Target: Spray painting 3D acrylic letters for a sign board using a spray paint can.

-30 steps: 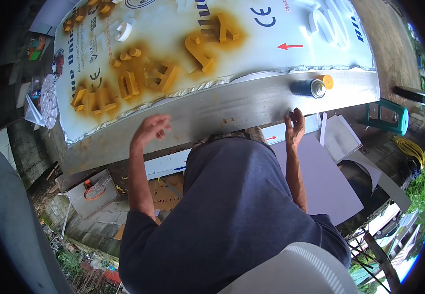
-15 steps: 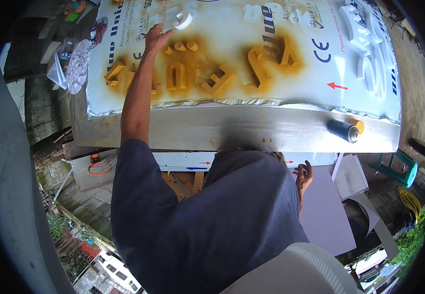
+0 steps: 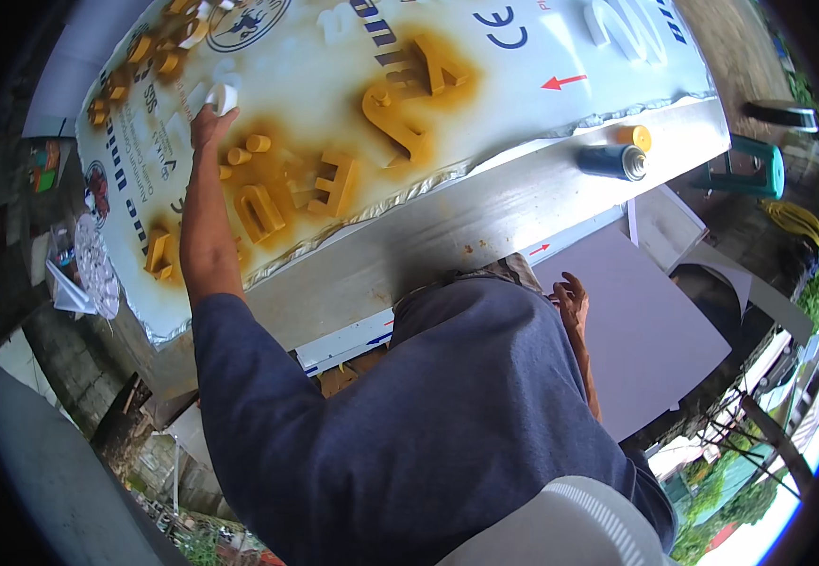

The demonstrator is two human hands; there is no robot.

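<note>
My left hand [image 3: 211, 126] reaches over the sheet-covered table, its thumb and fingers closed around the lower edge of a small white curved letter [image 3: 225, 98]. Nearby lie several thick letters sprayed yellow, among them a U-shaped letter [image 3: 259, 213], an E-like letter [image 3: 334, 185] and a long curved letter [image 3: 396, 124]. Two short yellow stubs [image 3: 247, 149] sit just right of my left forearm. My right hand [image 3: 573, 302] hangs low beside my body, fingers loosely bent and apart, with nothing in it.
A dark spray can [image 3: 608, 162] lies on the table's metal front edge beside a yellow cap [image 3: 634, 138]. Unpainted white letters [image 3: 625, 32] are at the far right. More small yellow pieces [image 3: 140, 49] lie far left. A green stool [image 3: 759, 168] stands right of the table.
My left hand has closed on the white letter, which it was only beside before. The view has turned, tilting the table and bringing more yellow pieces into sight. My right hand stays low.
</note>
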